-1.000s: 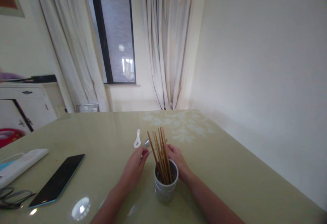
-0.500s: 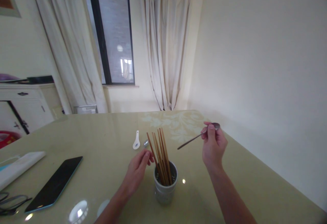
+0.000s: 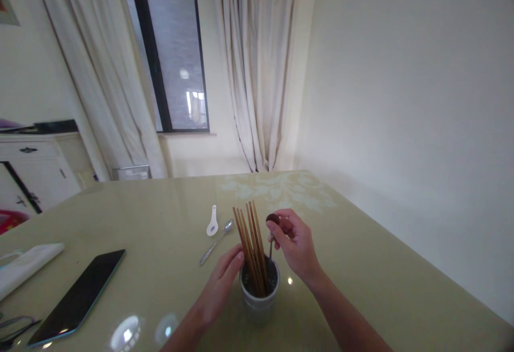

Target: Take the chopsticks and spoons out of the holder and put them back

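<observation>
The right hand [image 3: 297, 246] is pinching a dark spoon [image 3: 272, 218] over the cup [image 3: 259, 305], where a slanting handle [image 3: 270, 251] could be snagging crowded chopsticks [image 3: 249, 245], while the left hand [image 3: 224, 276] is flanking the cup's left, grip unclear.

The left forearm [image 3: 188, 325] is slanting in from 7 o'clock, its hand aiming toward 1. That left hand [image 3: 225, 277] is lying thumb-side up, the left thumb [image 3: 234, 267] pointing toward 1 o'clock, the fingertips partly hiding. The right forearm [image 3: 341, 309] is slanting in from 5 o'clock; the right hand [image 3: 297, 245] is pinching, the right thumb [image 3: 278, 234] pointing toward 10.
</observation>
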`<action>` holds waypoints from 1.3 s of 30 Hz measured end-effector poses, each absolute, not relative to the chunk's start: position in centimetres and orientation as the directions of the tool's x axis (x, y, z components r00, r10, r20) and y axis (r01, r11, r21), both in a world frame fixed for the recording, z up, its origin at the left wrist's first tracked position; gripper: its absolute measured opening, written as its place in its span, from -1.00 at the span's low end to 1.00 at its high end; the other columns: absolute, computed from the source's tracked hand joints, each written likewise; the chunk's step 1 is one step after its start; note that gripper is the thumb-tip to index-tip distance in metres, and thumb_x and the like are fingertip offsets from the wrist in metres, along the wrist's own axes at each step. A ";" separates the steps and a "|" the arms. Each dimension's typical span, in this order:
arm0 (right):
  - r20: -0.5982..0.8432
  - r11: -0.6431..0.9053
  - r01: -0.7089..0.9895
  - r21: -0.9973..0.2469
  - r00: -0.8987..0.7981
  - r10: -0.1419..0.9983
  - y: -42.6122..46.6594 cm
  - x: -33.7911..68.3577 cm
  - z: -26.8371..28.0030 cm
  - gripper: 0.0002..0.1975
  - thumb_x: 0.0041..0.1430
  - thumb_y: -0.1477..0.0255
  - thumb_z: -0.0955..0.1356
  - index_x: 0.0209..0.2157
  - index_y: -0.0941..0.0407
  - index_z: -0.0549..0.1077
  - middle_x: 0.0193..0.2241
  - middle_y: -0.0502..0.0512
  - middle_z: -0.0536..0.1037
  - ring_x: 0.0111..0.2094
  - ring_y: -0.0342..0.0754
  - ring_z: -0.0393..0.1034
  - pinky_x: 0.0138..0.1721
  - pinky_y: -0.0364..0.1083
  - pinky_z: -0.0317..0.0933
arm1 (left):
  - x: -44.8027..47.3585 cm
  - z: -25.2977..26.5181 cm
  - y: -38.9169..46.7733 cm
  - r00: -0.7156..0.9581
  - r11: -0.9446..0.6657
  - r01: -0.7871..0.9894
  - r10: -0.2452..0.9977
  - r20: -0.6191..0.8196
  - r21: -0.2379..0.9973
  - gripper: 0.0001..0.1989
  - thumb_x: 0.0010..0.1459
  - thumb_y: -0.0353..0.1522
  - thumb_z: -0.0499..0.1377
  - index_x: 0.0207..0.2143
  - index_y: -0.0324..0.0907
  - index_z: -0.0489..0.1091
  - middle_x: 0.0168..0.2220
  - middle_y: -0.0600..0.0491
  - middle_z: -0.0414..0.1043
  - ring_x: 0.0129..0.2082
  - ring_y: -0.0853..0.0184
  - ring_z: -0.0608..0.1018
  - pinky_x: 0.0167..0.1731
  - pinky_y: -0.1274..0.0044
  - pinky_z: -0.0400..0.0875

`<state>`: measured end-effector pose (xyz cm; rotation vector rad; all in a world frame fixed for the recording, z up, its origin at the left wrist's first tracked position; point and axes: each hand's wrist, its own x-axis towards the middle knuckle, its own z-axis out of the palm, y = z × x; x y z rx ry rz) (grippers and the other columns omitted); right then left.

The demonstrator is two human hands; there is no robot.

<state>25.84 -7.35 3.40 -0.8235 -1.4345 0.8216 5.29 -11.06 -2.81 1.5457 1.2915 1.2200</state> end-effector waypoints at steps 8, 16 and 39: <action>0.539 0.547 0.210 -0.810 -0.100 0.836 -8.1 25.7 3.1 -0.69 0.35 0.10 0.41 -0.15 0.06 0.56 -0.67 -0.12 0.42 -0.63 -0.11 0.37 -0.53 -0.16 0.23 | 5.4 -3.0 -11.4 -0.018 -0.046 0.178 0.999 0.050 0.983 -0.31 0.20 0.16 0.18 0.14 -0.14 0.54 0.23 -0.13 0.54 0.31 0.00 0.49 0.35 0.17 0.36; 0.409 0.409 0.031 -0.912 -0.010 0.913 -6.6 25.2 1.2 -0.42 0.34 -0.16 0.29 -0.32 0.10 0.51 -0.63 -0.04 0.43 -0.65 -0.14 0.26 -0.63 -0.18 0.04 | 3.8 -2.8 -9.3 -0.037 -0.196 0.430 0.971 0.235 0.881 -0.44 0.42 0.04 -0.06 -0.12 -0.15 0.55 -0.12 -0.10 0.65 -0.10 0.12 0.63 -0.06 0.33 0.55; 0.161 0.134 -0.198 -0.971 -0.127 0.979 -5.1 22.9 -1.2 -0.72 0.20 0.16 0.41 -0.34 0.10 0.45 -0.53 -0.08 0.43 -0.54 -0.15 0.28 -0.48 -0.16 0.15 | 4.9 -3.0 -9.4 0.042 -0.290 0.506 0.949 0.313 0.812 -0.72 0.38 -0.13 0.02 -0.24 -0.07 0.40 -0.26 -0.03 0.59 -0.22 0.16 0.61 -0.15 0.36 0.50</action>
